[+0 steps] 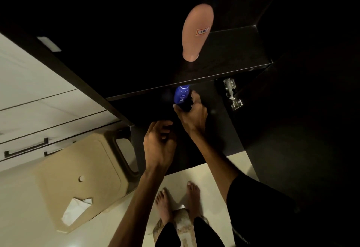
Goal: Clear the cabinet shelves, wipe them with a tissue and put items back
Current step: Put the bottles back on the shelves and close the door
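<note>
A dark cabinet stands open in front of me. A pink bottle (pixel 196 32) with a small label stands on the upper shelf (pixel 233 51). Just under that shelf's front edge, my right hand (pixel 191 116) grips a blue bottle (pixel 181 94) over the lower shelf (pixel 152 110). My left hand (pixel 158 145) hovers below and to the left of it, fingers loosely curled; I cannot tell whether it holds anything. A white tissue (pixel 75 211) lies on a beige stool (pixel 78 178) at the left.
A metal hinge (pixel 232 93) sits on the cabinet's right inner wall. White drawers with dark handles (pixel 26 149) are at the left. My bare feet (pixel 179 202) stand on the pale floor beside a piece of cloth.
</note>
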